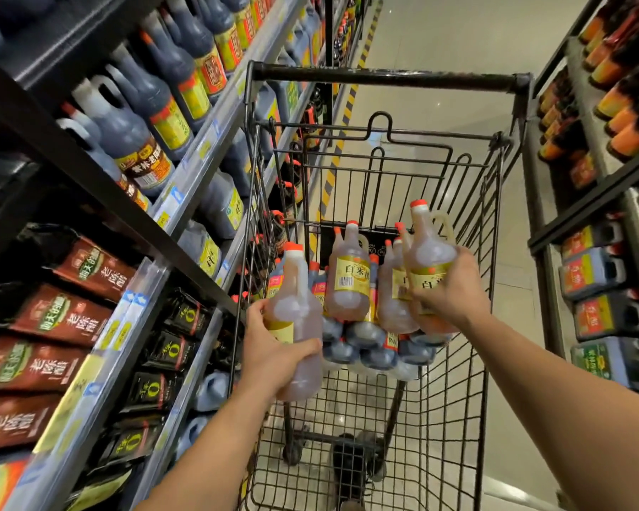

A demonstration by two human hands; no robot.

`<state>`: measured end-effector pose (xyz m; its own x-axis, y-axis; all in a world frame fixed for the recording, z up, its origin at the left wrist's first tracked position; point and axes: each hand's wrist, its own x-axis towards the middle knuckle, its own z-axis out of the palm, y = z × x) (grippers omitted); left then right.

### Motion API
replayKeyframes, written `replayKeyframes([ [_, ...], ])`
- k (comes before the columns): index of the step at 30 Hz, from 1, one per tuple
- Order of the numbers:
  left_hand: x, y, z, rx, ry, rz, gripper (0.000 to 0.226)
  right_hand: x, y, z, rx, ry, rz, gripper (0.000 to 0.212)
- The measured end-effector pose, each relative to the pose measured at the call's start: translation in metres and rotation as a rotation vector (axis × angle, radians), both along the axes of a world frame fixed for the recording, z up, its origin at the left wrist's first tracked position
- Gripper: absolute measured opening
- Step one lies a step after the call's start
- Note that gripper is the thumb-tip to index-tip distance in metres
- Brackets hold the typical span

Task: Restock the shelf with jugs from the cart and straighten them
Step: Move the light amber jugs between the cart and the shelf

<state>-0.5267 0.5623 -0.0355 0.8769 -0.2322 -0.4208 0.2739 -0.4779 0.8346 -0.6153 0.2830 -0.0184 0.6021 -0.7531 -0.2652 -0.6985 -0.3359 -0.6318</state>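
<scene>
Your left hand (273,354) grips an amber vinegar jug (296,307), your right hand (449,289) a second jug (425,248), wire cart (384,77) beneath both grips.

Amber red-capped jugs (348,285) upright in black wire cart (384,76)

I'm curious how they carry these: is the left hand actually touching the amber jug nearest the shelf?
Touching. The head view shows the left hand with its fingers wrapped round the lower body of the amber jug.
</scene>
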Motion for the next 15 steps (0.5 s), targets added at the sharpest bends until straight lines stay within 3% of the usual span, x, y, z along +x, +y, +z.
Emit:
replayKeyframes([
  [15, -0.014, 0.061, 0.147, -0.19, -0.387, -0.006, 0.091, 0.003, 0.101, 0.158, -0.111, -0.429, 0.168, 0.087],
])
